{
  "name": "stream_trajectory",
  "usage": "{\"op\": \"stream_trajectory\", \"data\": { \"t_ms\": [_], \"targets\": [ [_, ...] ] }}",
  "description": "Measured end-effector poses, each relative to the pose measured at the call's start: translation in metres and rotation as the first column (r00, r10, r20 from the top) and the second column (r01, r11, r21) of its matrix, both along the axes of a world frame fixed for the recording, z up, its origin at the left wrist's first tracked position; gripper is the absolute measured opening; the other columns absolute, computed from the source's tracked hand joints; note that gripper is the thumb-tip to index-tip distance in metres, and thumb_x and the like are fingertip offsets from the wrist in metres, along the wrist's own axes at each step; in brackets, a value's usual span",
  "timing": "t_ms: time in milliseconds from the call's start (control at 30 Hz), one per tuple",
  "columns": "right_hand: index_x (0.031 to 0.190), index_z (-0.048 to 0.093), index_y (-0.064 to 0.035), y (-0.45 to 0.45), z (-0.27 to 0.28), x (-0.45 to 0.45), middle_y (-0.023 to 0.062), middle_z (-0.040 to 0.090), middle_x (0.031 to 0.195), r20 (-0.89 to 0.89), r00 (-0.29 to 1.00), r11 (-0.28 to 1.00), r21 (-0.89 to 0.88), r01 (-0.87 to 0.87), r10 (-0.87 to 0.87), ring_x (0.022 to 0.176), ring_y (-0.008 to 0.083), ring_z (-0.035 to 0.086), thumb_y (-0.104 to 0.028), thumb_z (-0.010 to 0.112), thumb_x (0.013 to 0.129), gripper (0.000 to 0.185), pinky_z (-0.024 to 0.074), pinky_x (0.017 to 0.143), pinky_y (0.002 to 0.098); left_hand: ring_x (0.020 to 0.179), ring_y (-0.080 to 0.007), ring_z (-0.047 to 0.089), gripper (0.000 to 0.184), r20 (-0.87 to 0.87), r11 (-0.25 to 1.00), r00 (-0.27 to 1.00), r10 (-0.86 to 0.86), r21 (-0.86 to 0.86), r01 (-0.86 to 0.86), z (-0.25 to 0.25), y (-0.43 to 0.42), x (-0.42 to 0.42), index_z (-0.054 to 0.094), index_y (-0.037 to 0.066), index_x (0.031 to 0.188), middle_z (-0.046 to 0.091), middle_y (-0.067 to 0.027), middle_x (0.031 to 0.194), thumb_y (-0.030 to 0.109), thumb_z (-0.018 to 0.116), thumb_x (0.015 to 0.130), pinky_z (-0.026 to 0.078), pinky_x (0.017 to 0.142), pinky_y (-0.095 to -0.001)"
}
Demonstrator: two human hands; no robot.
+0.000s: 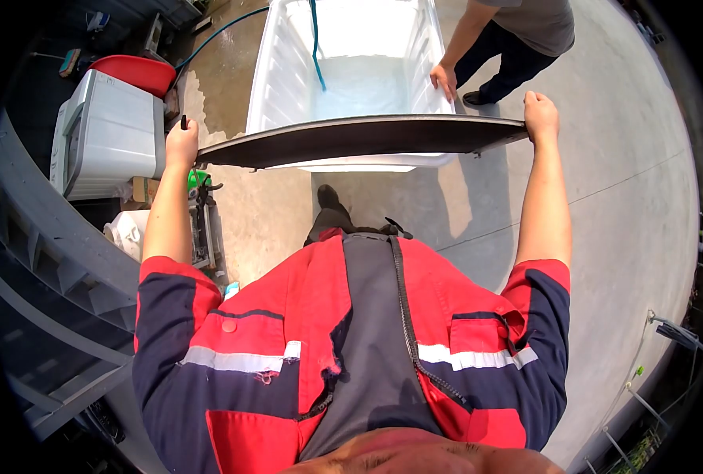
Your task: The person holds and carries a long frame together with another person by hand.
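A long, dark, thin panel (367,141) stretches across the view in front of me, held up by its two ends. My left hand (181,145) is closed around its left end, and a small black tip pokes out above that fist. At the opposite end, my right hand (542,117) grips the panel's edge with curled fingers. Behind the panel stands a large white plastic tub (276,75) with shallow water in it. The panel hides part of the tub's near side. A blue hose (316,47) hangs down into the tub.
A co-worker (525,31) stands at the tub's right side, one hand (444,80) on its rim. To the left are a white-grey washing machine (106,134), a red basin (136,73) and a metal stair (59,316). Concrete floor (620,158) spreads to the right.
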State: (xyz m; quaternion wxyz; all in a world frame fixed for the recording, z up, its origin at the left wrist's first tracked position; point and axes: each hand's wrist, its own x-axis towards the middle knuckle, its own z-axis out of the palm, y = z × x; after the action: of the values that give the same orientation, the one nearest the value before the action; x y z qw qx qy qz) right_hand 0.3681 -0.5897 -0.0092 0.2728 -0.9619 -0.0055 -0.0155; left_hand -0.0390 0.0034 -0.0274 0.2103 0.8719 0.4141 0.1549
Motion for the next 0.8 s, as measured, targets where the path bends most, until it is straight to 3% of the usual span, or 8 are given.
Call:
{"op": "stream_trajectory", "data": {
  "t_ms": [400, 800],
  "targets": [
    [0.098, 0.068, -0.0037, -0.0007, -0.0001, 0.0026, 0.0202, 0.067, 0.108, -0.042, 0.999, 1.000, 0.015, 0.008, -0.008, 0.104, 0.0379, 0.062, -0.038, 0.046, 0.085, 0.043, 0.0475, 0.090, 0.0430, 0.073, -0.0390, 0.057, 0.034, 0.015, 1.000, 1.000, -0.007, 0.001, 0.007, 0.0007, -0.0017, -0.0002, 0.058, -0.001, 0.083, 0.060, -0.0248, 0.079, 0.030, 0.048, 0.088, 0.045, 0.071, -0.0455],
    [0.098, 0.068, -0.0043, 0.0005, 0.0025, 0.0002, 0.0196, 0.068, 0.106, -0.040, 0.999, 1.000, 0.012, -0.002, 0.003, 0.102, 0.0371, 0.063, -0.038, 0.047, 0.086, 0.042, 0.0479, 0.089, 0.0428, 0.081, -0.0424, 0.060, 0.035, -0.010, 1.000, 1.000, -0.009, 0.023, 0.009, 0.0038, -0.0046, 0.0005, 0.061, -0.001, 0.085, 0.062, -0.0260, 0.084, 0.031, 0.048, 0.089, 0.046, 0.075, -0.0474]
  ]
}}
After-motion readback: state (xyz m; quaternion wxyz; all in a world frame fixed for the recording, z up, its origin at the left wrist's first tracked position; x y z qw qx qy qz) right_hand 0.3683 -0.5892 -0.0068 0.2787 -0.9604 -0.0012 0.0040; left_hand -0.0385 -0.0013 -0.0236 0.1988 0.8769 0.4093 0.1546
